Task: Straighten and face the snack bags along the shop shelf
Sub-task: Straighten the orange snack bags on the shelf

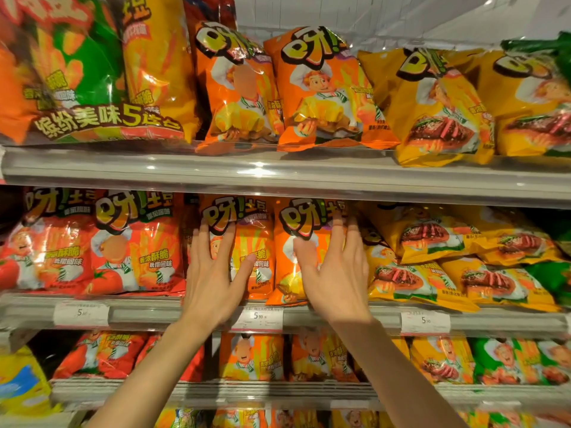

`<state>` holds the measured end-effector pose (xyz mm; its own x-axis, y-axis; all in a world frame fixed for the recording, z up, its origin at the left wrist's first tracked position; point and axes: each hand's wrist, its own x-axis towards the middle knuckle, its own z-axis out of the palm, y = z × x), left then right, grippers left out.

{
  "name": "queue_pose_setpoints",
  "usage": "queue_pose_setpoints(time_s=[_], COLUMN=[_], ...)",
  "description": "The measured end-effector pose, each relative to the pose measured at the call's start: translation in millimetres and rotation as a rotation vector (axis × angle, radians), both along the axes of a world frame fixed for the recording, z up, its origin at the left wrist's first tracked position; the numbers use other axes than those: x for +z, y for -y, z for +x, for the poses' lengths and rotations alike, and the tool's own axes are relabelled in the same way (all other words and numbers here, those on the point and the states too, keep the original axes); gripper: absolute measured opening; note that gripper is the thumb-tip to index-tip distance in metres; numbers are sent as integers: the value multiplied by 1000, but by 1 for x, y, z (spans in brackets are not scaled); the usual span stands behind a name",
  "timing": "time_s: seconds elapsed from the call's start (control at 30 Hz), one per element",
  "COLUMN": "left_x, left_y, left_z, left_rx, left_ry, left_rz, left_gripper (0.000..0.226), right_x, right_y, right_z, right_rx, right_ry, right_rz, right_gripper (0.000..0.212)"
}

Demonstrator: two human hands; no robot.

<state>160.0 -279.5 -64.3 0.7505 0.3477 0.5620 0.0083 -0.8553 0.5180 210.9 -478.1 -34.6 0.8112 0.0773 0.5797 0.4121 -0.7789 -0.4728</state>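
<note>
Orange foil snack bags filled the middle shelf [185,313], and both hands lay flat against 2 of them. Left hand [213,273] rested with straight, spread fingers on the left orange bag [247,242]; right hand [333,273] pressed likewise, fingers straight, on the right orange bag [301,282]. Neither hand gripped anything.

Key relation: both bags stood directly ahead of the hands and slightly above the wrists, long axis upright, faces outward. Each hand was about equally near its own bag. The right orange bag leaned a little, its lower corner overhanging the shelf lip, so judged the next push belongs to the right hand: back and upright.

Neighbours: red tomato bags [123,248] to the left stood square; yellow steak-picture bags [417,273] to the right lay slumped and overlapping, probably next to need facing.

Writing: large logo "呀!土豆" on the bag tops; "香浓酥脆 吮指回味" on the fronts. Top-shelf multipack [92,88] read "缤纷美味5连包". Price tags [258,318] showed "5.90"; the leftmost tag was only legible as "5".
</note>
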Motion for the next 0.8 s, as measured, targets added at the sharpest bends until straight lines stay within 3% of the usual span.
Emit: queue_pose_setpoints(time_s=[0.23,0.47,0.67,0.8], left_x=[-3,-9,-2,4], left_y=[-4,-3,-1,-7], left_z=[2,4,-4,-16], left_rx=[-20,16,19,-67], left_ry=[-4,-17,22,124], left_rz=[20,77,159,172], left_gripper=[66,68,69,59], right_x=[-7,-22,-8,-5], right_y=[-7,-8,-3,14], right_z=[17,9,5,-7], right_rx=[58,73,101,185], right_ry=[-42,-14,-49,-143], right_rz=[8,-108,-41,116], right_gripper=[84,84,85,84])
